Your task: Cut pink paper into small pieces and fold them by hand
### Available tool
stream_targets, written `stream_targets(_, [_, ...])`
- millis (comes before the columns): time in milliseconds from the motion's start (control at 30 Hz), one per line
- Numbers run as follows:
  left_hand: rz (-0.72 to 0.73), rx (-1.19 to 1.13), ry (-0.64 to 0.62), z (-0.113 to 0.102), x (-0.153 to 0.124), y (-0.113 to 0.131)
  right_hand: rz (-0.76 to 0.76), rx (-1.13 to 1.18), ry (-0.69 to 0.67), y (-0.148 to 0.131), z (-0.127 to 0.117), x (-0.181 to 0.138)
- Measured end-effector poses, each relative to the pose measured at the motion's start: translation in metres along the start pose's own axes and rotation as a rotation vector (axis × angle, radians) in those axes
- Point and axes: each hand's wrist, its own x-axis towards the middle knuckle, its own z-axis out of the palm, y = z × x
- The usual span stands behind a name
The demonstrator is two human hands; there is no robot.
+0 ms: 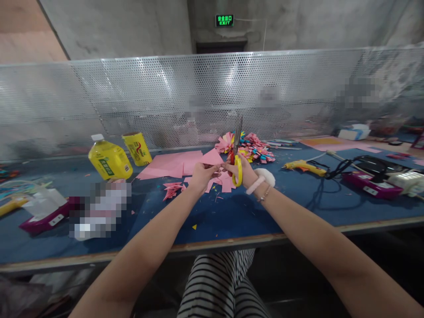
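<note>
My left hand (202,175) is closed in a pinch on a small piece of pink paper (212,158) held above the blue table (232,216). Right beside it, my right hand (243,171) grips yellow-handled scissors (236,152), blades pointing up and away. The two hands nearly touch at the middle of the table. Pink paper scraps (172,190) lie under and left of my hands. Flat pink sheets (172,164) rest just behind them.
A pile of folded pink and coloured paper pieces (255,148) sits behind the scissors. Two yellow bottles (109,161) stand at the back left. A yellow glue gun (303,166), black cables (344,168) and a magenta box (367,183) lie on the right. A perforated metal screen (165,97) backs the table.
</note>
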Motion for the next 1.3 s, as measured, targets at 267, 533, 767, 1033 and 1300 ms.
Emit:
stream_targets(267, [-0.034, 0.061, -0.023, -0.002, 0.003, -0.005, 0.009, 0.035, -0.048, 0.006, -0.004, 0.004])
stream_targets(533, [-0.03, 0.02, 0.003, -0.006, 0.002, -0.007, -0.006, 0.148, -0.089, 0.006, -0.003, 0.003])
stream_targets(767, [-0.044, -0.074, -0.006, -0.004, -0.001, -0.003, -0.011, 0.098, -0.108, 0.005, -0.003, 0.001])
stream_targets(1033, [-0.126, -0.17, -0.016, -0.001, -0.002, 0.004, -0.03, 0.108, -0.078, 0.001, 0.001, 0.002])
stream_targets(1300, [-0.052, -0.104, 0.051, -0.008, 0.004, 0.009, -0.034, 0.129, -0.076, -0.008, 0.0, 0.0])
